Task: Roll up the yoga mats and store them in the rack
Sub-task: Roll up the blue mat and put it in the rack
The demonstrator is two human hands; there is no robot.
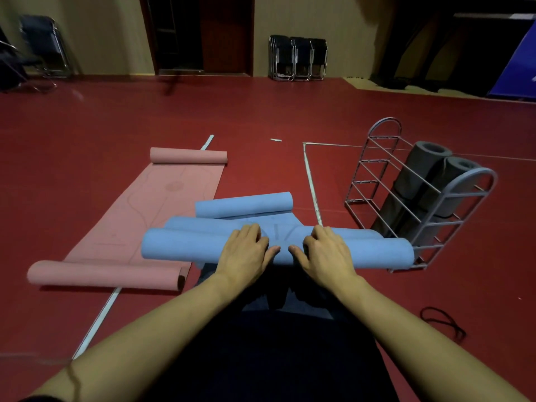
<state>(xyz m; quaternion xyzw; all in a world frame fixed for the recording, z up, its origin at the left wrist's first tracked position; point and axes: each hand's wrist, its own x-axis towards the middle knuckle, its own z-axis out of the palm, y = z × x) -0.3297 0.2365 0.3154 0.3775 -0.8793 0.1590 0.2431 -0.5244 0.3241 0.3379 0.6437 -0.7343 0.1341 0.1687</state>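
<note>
Floor: red sports flooring [261,117] with pale tape lines, a dim hall around me.
Left hand: my left hand [246,253] lies on top of the blue roll, fingers curled over its far side, thumb pointing inward.
Right hand: my right hand [327,253] mirrors it just beside, fingers curled over the same roll; the two thumbs nearly meet but stay apart.
Blue yoga mat: the blue yoga mat [179,246] sits right in front of my knees, mostly wound into a fat roll lying crosswise; a short flat stretch remains beyond it, and its far end [243,206] curls up on its own.
Cord: a black loop of cord [443,320] lies on the floor to my right.
Pink yoga mat: the pink yoga mat [150,204] lies to my left, flat in the middle, both ends curled, not yet rolled.
Rack: the grey wire rack [464,195] stands to my right, near the blue roll's end.
Grey mats: two rolled grey mats [420,169] already rest in the rack, side by side.
Chairs: folded chairs [298,58] lean on the far wall, more chairs at far left [43,44].
Progress: I judge two mats stored, one nearly rolled, one untouched, so roughly halfway.
Left to do: finish the blue roll, rack it, then roll and rack the pink.
Count: four mats in all, one rack, two hands working.
</note>
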